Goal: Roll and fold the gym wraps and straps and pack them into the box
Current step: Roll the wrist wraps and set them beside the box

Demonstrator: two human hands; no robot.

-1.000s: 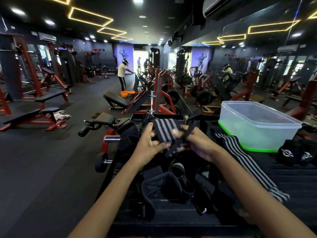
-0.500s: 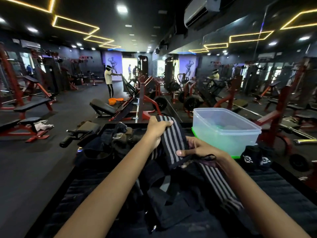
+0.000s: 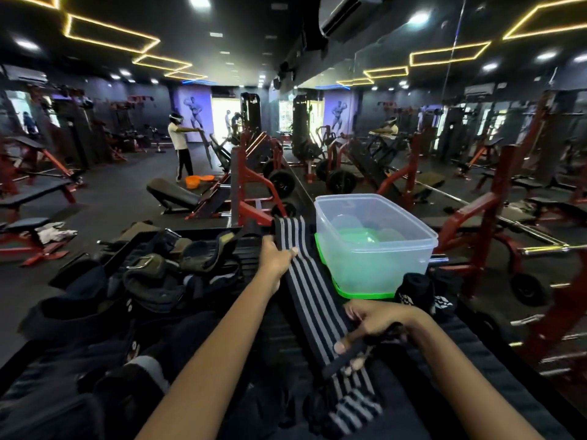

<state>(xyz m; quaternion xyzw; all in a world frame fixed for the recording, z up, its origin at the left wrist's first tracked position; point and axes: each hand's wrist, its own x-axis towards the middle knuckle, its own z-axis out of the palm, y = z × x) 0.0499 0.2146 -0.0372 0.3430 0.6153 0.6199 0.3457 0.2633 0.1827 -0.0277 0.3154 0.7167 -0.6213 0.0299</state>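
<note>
While the striped wrap point(image 3: 305, 281) lies stretched flat along the dark surface point(image 3: 495, 360) just left of the clear box point(image 3: 374, 246), the left hand point(image 3: 276, 258) pinches its far end and the right hand point(image 3: 371, 325) curls around the near part with a black strap. A heap of straps point(image 3: 178, 268) sits left.

box point(image 3: 374, 249) mouth unobstructed from above
</note>
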